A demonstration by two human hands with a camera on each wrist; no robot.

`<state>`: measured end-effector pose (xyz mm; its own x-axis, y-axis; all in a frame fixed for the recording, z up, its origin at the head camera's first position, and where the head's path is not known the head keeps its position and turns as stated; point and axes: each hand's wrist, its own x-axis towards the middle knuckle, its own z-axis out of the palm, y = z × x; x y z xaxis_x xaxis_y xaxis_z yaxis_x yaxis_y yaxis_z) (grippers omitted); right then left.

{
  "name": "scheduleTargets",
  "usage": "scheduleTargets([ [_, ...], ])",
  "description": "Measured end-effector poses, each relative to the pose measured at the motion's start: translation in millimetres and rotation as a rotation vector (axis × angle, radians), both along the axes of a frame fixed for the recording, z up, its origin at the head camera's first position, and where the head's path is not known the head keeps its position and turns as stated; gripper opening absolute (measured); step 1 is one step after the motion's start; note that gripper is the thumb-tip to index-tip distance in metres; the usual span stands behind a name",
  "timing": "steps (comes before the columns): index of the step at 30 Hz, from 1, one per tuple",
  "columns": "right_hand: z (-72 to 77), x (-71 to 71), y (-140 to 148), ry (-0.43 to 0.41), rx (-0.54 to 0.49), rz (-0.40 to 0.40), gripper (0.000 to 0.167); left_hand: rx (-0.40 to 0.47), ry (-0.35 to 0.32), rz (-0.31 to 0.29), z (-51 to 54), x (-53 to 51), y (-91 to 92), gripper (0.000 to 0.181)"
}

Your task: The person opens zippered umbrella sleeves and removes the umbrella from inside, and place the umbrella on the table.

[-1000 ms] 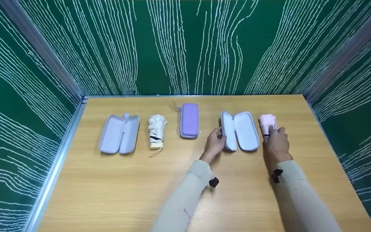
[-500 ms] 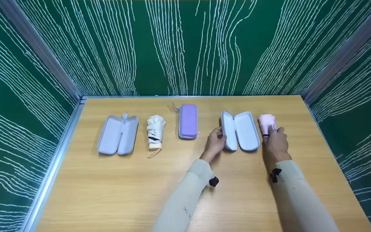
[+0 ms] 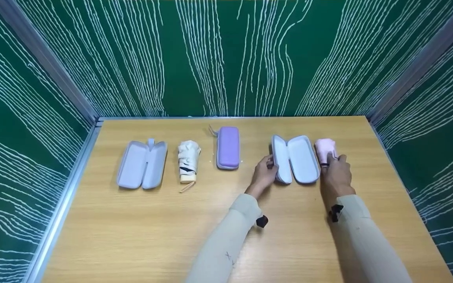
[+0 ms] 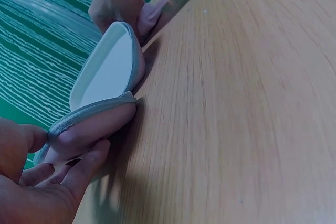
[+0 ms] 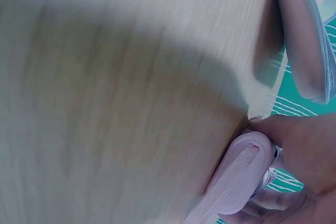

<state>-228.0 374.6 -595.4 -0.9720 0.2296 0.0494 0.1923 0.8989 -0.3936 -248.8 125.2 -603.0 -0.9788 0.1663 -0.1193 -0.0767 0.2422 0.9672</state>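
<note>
The right-hand case [image 3: 299, 159] is already lying open, the left hand [image 3: 264, 175] pinching its left half. The right hand [image 3: 337, 175] is gripping the pink folded umbrella [image 3: 325, 148], still lying outside, just beside it.

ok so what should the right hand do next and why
Probably lift the pink umbrella slightly toward the open case beside it: the right hand grips the umbrella, and the left hand holds that case by its outer side.
</note>
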Motion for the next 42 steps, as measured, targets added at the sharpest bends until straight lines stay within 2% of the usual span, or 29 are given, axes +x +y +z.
scheduleTargets([
  [4, -0.5, -1.7, -3.4, 0.008, -0.001, 0.012, 0.051, 0.019, 0.002, 0.011, -1.6, 0.8, -5.7, 0.045],
  [8, -2.0, -1.9, -5.7, -0.004, -0.002, 0.016, 0.052, 0.071, -0.032, 0.032, -3.1, 2.9, -13.0, 0.047],
  [12, -5.1, -0.4, -5.7, 0.022, -0.003, 0.029, 0.052, 0.122, -0.055, 0.032, -3.8, 8.6, -22.6, 0.049],
  [14, -5.5, 1.0, -4.9, 0.03, 0.002, 0.037, 0.052, 0.125, -0.042, 0.022, -3.6, 11.9, -28.9, 0.049],
  [18, -3.6, 4.3, -4.0, -0.008, 0.014, 0.049, 0.056, 0.087, 0.047, 0.02, -1.5, 16.3, -44.6, 0.05],
  [23, -4.7, 7.7, 0.8, -0.083, -0.035, 0.048, 0.064, 0.001, 0.178, 0.059, 4.8, 17.1, -67.9, 0.047],
  [28, -2.0, 16.2, 5.3, -0.035, -0.129, 0.014, 0.064, -0.09, 0.29, 0.077, 11.8, 16.3, -86.7, 0.046],
  [33, 5.7, 27.3, -4.2, 0.026, -0.174, 0.001, 0.062, -0.207, 0.404, 0.169, 14.7, 13.7, -101.2, 0.046],
  [38, 15.4, 41.7, -17.2, 0.045, -0.192, -0.002, 0.061, -0.323, 0.46, 0.23, 13.6, 10.9, -107.7, 0.049],
  [42, 21.1, 51.1, -31.3, 0.181, -0.176, 0.062, 0.056, -0.504, 0.454, 0.241, 9.8, 8.5, -110.3, 0.056],
])
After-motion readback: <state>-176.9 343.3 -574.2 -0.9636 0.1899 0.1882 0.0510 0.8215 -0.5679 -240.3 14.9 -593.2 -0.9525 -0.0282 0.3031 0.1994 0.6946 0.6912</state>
